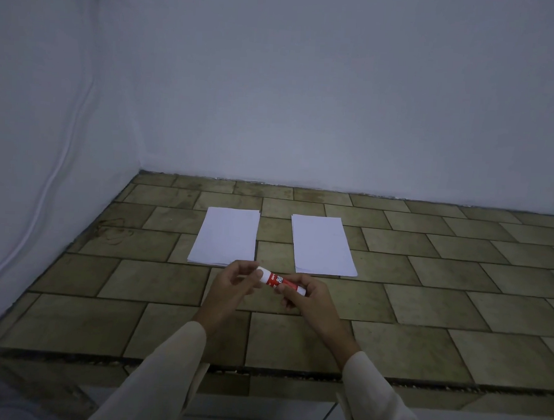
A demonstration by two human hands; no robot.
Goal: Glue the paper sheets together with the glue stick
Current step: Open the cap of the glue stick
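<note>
Two white paper sheets lie side by side on the tiled counter (425, 301): the left sheet (226, 236) and the right sheet (322, 244), a gap of tile between them. Just in front of them I hold a red and white glue stick (280, 280) above the counter. My right hand (303, 294) grips its red body. My left hand (233, 281) pinches the white cap end with fingers and thumb. The stick lies roughly level, cap toward the left.
White walls close the counter at the back and on the left, meeting in a corner. A white cable (63, 153) hangs down the left wall. The counter's front edge (260, 372) runs below my forearms, with pale floor tiles beneath.
</note>
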